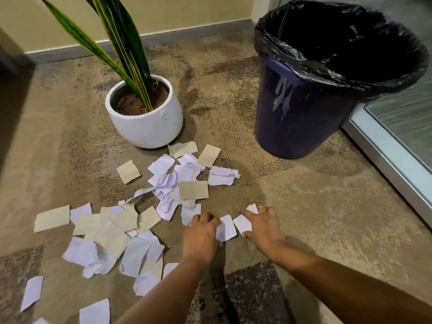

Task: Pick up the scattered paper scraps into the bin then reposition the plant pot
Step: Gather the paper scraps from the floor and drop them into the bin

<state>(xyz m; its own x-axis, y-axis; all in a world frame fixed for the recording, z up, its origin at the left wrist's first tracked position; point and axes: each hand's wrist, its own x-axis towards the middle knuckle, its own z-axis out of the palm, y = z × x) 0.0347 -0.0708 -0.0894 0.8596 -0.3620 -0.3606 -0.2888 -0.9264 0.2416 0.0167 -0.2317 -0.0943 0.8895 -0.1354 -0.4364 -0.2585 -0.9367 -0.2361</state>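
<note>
Several white and tan paper scraps (pixel 131 220) lie scattered over the carpet, from the white plant pot (pixel 149 122) down to the lower left. The pot holds a tall green striped plant and stands left of a dark blue bin (pixel 301 113) lined with a black bag. My left hand (pixel 201 232) rests on the floor with its fingers curled over a white scrap (pixel 226 228). My right hand (pixel 261 225), a ring on one finger, pinches another white scrap (pixel 243 223) at the right edge of the pile.
A beige wall with a grey skirting board (pixel 177 36) runs behind the pot. A metal-framed glass door (pixel 397 141) stands right of the bin. Bare carpet lies between the scraps and the bin.
</note>
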